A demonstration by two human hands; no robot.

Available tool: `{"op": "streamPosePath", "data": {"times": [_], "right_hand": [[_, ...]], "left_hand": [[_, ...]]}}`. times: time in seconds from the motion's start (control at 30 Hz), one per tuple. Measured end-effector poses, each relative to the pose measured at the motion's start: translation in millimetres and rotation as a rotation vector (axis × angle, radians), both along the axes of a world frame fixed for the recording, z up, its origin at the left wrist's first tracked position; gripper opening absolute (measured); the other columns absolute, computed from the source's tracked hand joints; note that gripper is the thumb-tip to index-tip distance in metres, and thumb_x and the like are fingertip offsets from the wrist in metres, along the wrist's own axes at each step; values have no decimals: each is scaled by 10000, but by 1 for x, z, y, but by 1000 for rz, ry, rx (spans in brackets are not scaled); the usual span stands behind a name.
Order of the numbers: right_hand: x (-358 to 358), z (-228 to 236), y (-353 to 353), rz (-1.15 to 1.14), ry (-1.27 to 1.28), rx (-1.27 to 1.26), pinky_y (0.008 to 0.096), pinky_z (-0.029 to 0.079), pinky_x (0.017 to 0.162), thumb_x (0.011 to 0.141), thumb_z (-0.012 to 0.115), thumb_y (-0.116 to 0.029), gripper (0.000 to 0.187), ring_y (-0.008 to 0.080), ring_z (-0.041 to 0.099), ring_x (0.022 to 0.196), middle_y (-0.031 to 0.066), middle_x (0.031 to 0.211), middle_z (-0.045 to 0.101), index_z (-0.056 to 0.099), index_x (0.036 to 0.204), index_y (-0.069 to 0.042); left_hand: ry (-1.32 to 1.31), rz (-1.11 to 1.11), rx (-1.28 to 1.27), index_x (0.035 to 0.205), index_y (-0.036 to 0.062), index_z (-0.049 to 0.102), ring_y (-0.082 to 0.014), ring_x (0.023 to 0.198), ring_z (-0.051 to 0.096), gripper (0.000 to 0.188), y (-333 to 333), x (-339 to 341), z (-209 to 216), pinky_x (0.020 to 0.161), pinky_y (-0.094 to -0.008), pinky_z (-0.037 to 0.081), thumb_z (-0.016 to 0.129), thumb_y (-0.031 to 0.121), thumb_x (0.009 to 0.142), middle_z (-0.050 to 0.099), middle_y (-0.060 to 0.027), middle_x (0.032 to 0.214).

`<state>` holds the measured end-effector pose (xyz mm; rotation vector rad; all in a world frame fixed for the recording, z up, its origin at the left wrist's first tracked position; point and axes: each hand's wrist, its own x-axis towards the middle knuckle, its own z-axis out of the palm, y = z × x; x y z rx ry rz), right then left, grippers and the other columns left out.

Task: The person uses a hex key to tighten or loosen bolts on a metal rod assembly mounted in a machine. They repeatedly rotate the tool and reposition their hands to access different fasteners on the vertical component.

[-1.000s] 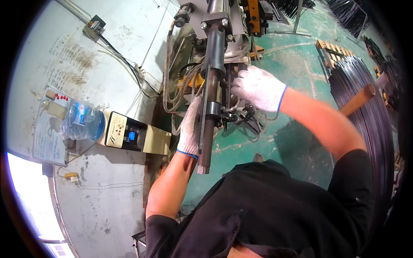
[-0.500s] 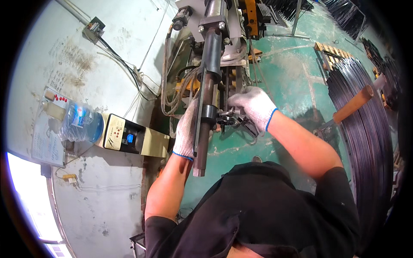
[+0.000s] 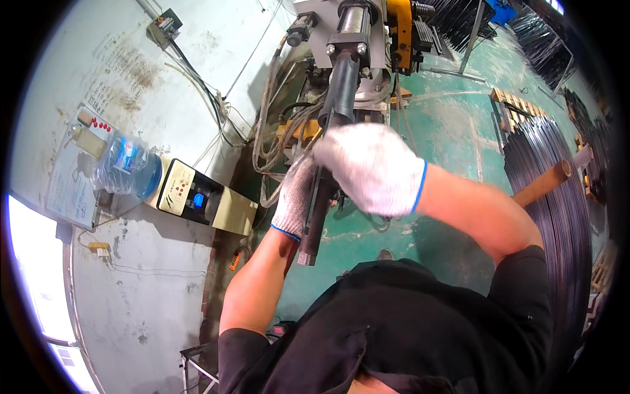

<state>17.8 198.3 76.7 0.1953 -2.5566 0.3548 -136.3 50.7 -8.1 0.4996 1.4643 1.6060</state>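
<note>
A thick dark metal shaft [image 3: 314,233] juts toward me from a machine with a hydraulic cylinder [image 3: 354,23]. Along its left side lies a thin dark flat bar [image 3: 316,187]. My left hand [image 3: 293,200], in a white knit glove with a blue cuff, is against the left side of this bar and shaft, closed round from beneath; its fingertips are hidden. Across the top of the shaft reaches my right hand [image 3: 373,169], gloved alike. Its fingers are curled together at the bar near the left hand's fingers; whatever they pinch cannot be made out.
Left, by the stained wall, are a cream water dispenser [image 3: 190,197] with a blue bottle [image 3: 131,167] and a whiteboard [image 3: 72,177]. Looped hoses [image 3: 266,144] hang beside the machine. Long dark rods [image 3: 548,197] are stacked at right, near a brown tube [image 3: 543,182] and a wooden pallet [image 3: 515,105].
My right hand has moved left and up from the metal fittings beside the shaft to over its top, now covering them. My left hand stays by the bar. The whole view has shifted slightly.
</note>
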Motion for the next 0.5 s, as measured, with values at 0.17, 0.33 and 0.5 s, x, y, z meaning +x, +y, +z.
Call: {"op": "streamPosePath", "data": {"times": [0.17,0.33,0.5], "right_hand": [[42,-28,-43,12,16,159,465,530,867,833,791,-265,244,295,665,990,72,979,633,694,989,-104],[70,-56,-56,-20,165,-429,476,568,983,855,948,-492,633,341,705,1112,132,1238,712,745,1289,-79],[64,-52,-89,-260,60,-1637,327,583,860,1065,812,-475,554,137,687,958,37,1107,691,704,1383,-35]], "left_hand": [[214,-80,92,1386,50,683,-184,876,754,367,-4,-9,-10,707,-311,618,648,310,1131,718,-89,1122],[536,-123,84,1395,14,637,-184,829,743,417,-7,-10,-11,723,-320,665,604,363,1168,680,-93,1070],[297,-68,99,1442,28,606,-210,842,764,478,-10,-13,-20,748,-350,698,563,433,1192,700,-121,1099]]}}
